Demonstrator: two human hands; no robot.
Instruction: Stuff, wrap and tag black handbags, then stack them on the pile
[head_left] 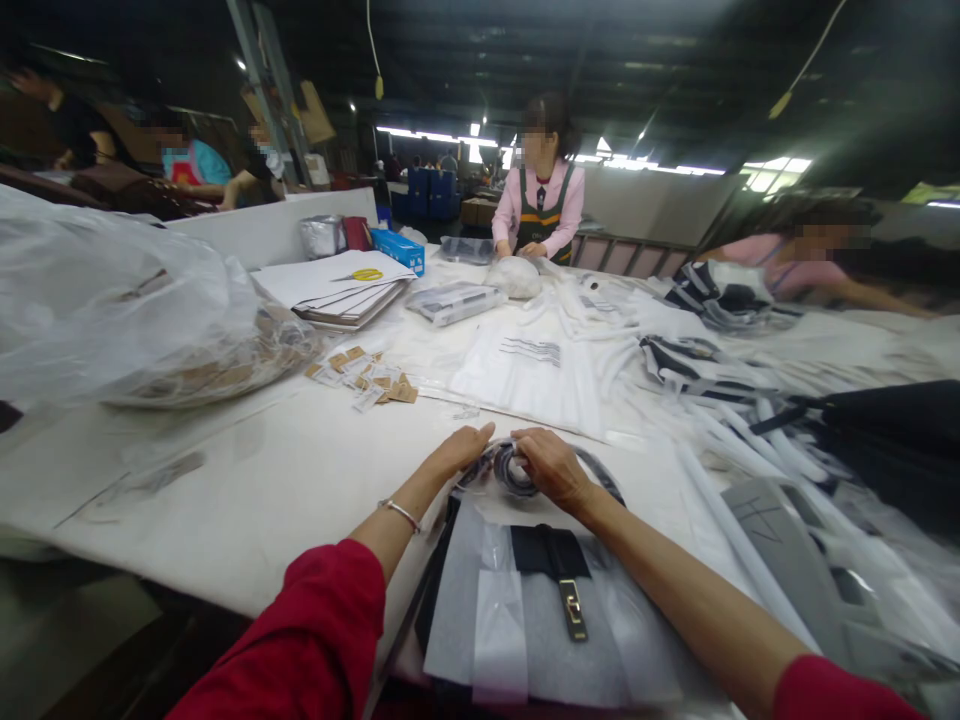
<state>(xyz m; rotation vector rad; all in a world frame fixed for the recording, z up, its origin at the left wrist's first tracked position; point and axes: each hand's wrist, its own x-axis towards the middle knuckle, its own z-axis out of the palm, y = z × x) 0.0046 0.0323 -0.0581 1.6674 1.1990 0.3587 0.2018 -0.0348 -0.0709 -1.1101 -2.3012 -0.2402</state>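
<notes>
A black handbag [551,550] with a gold-coloured clasp [573,610] lies in front of me, its front largely covered by white tissue paper [457,600] and translucent strips. Just beyond its top edge is a dark strap [516,472], rolled into a coil that looks wrapped in clear film. My right hand [553,468] pinches the coil from the right, thumb and fingers at its upper rim. On the left side, my left hand [463,452] is closed over the strap's end, with most of its fingers hidden behind the thumb.
Paper tags [367,378] lie scattered beyond my left hand, near a big clear plastic bag [127,310]. Yellow scissors [366,275] rest on stacked boards [330,290]. White sheets [525,370] lie ahead; wrapped bags crowd the right. A co-worker [541,200] stands across the table.
</notes>
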